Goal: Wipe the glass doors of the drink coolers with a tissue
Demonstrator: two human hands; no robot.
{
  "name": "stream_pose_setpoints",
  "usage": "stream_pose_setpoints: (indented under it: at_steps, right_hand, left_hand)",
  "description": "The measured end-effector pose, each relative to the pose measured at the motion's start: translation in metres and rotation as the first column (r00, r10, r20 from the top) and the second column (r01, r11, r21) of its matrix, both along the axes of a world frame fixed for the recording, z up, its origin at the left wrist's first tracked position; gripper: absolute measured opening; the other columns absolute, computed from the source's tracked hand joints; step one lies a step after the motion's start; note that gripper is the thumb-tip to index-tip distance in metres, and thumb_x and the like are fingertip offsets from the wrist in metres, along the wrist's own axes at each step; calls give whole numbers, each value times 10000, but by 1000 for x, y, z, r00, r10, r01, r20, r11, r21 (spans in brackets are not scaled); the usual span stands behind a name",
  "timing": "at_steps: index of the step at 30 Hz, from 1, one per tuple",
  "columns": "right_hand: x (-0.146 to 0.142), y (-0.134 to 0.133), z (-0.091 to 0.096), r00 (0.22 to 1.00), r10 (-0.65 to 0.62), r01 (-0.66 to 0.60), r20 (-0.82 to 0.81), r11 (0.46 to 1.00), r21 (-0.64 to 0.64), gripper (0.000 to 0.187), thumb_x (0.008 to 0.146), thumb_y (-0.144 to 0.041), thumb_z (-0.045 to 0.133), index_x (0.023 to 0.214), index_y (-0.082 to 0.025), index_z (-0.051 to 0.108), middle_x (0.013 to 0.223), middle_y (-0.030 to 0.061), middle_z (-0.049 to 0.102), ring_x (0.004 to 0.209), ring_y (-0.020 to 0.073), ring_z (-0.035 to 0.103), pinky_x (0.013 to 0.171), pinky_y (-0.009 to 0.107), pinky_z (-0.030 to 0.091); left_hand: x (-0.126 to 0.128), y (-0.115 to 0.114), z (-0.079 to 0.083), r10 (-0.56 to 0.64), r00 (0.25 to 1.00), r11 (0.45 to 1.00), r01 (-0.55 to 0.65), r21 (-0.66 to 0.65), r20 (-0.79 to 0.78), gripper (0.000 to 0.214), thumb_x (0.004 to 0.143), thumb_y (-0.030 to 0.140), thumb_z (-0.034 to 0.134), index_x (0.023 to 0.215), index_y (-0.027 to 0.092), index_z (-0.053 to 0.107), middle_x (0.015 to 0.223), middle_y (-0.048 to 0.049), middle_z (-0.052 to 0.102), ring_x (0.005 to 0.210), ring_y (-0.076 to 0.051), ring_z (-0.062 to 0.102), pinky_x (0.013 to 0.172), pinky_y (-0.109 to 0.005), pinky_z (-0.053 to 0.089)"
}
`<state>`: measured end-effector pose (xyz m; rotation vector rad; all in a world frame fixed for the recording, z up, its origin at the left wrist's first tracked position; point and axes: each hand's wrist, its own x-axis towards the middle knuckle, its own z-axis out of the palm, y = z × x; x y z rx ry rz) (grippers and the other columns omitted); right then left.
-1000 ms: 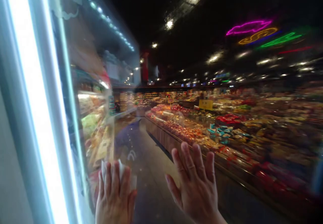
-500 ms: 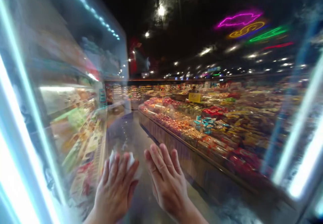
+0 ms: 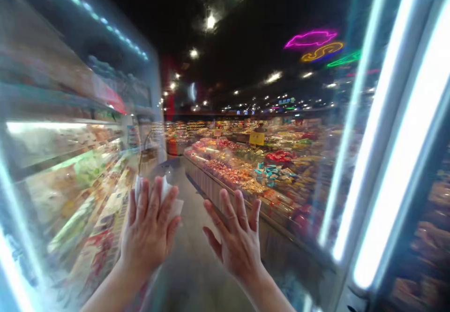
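My left hand (image 3: 149, 223) lies flat over a white tissue (image 3: 177, 207), whose edges stick out past the fingertips and on the thumb side. It presses the tissue to a pane of glass (image 3: 183, 274) that mirrors the aisle and light strips. To its right, my right hand (image 3: 236, 237) is spread with its palm toward the same pane, fingers apart and nothing in them. Whether that palm touches the glass, I cannot tell. The palm side of both hands is hidden.
Bright light tubes (image 3: 397, 133) run down the right side, beside a door frame edge (image 3: 342, 274). Lit shelves of packaged goods (image 3: 91, 180) appear at left. A long bin of wrapped sweets (image 3: 239, 171) lines the aisle, with a yellow sign (image 3: 257, 138) above it.
The view has turned to the right, bringing the light tubes further in. My left hand has moved up and left with the tissue. My right hand's fingers have spread, with the thumb now out.
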<state>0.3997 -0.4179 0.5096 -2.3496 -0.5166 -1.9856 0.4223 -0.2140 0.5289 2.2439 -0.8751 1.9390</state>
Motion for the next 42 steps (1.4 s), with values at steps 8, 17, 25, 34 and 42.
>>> stream_pose_setpoints:
  at_steps: [8, 17, 25, 34, 42]
  right_hand:
    - [-2, -43, -18, 1000, -6, 6, 0, 1000, -4, 759, 998, -321, 574, 1647, -330, 179, 1738, -10, 83, 1615, 250, 80, 1324, 492, 51]
    - [0, -68, -33, 1000, -24, 24, 19, 999, 24, 770, 980, -187, 553, 1648, -293, 183, 1722, -14, 131, 1611, 225, 99, 1328, 485, 43]
    - [1, -80, -42, 999, -30, 30, 12, 1000, 2, 694, 972, -214, 599, 1607, -299, 335, 1715, 4, 213, 1608, 222, 133, 1327, 487, 81]
    - [2, -65, -29, 999, 41, -41, -24, 999, 13, 766, 997, -236, 574, 1647, -309, 174, 1724, -23, 102, 1616, 235, 51, 1326, 481, 33]
    - [6, -14, -26, 994, 99, -100, -35, 995, -15, 738, 1016, -250, 534, 1650, -279, 156, 1726, -14, 77, 1618, 227, 26, 1325, 466, 2]
  left_hand:
    - [0, -35, -57, -107, 994, 970, 111, 218, -26, 670, 1018, 362, 463, 1630, 216, 234, 1742, -5, 142, 1617, -256, 99, 1330, -427, 57]
    - [4, -53, -39, -71, 997, 991, 72, 111, -4, 710, 1009, 356, 492, 1635, 178, 206, 1747, -70, 88, 1616, -320, 61, 1327, -487, 50]
    - [3, -71, -21, -54, 998, 987, 50, 152, 26, 714, 1000, 340, 510, 1634, 200, 212, 1739, -67, 107, 1614, -305, 81, 1328, -480, 83]
    - [-2, -49, -58, 4, 1000, 988, -3, 155, -4, 709, 1003, 375, 502, 1634, 246, 205, 1734, -3, 123, 1614, -255, 97, 1332, -437, 88]
    - [-6, -36, -66, 92, 995, 993, -94, -71, -29, 754, 995, 288, 484, 1648, 181, 121, 1743, -89, 9, 1615, -302, -4, 1322, -510, 66]
